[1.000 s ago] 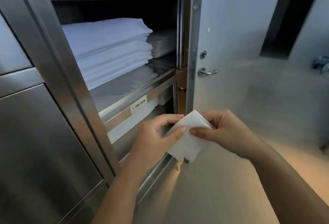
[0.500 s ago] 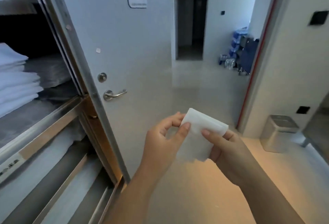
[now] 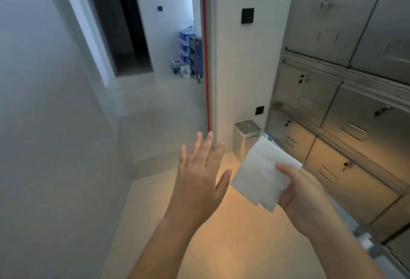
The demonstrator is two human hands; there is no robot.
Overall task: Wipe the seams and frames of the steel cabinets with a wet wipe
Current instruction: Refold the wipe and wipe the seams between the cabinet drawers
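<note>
Left hand [image 3: 199, 172]: fingers straight and spread, gripping nothing; thumb just beside the wipe [image 3: 261, 176], not touching. Wipe: white, folded, in mid-air. Right hand [image 3: 304, 192]: thumb on top, fingers curled beneath, gripping the wipe. Steel bin [image 3: 246, 139] on floor behind; contents not discernible. Steel cabinets [image 3: 346, 92] far right, doors closed.

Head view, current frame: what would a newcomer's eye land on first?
The white wet wipe, low and right of centre, gripped by the right hand. Left of it the left hand is spread open, holding nothing. Steel cabinets fill the right side, a small steel bin on the floor beside them.
</note>
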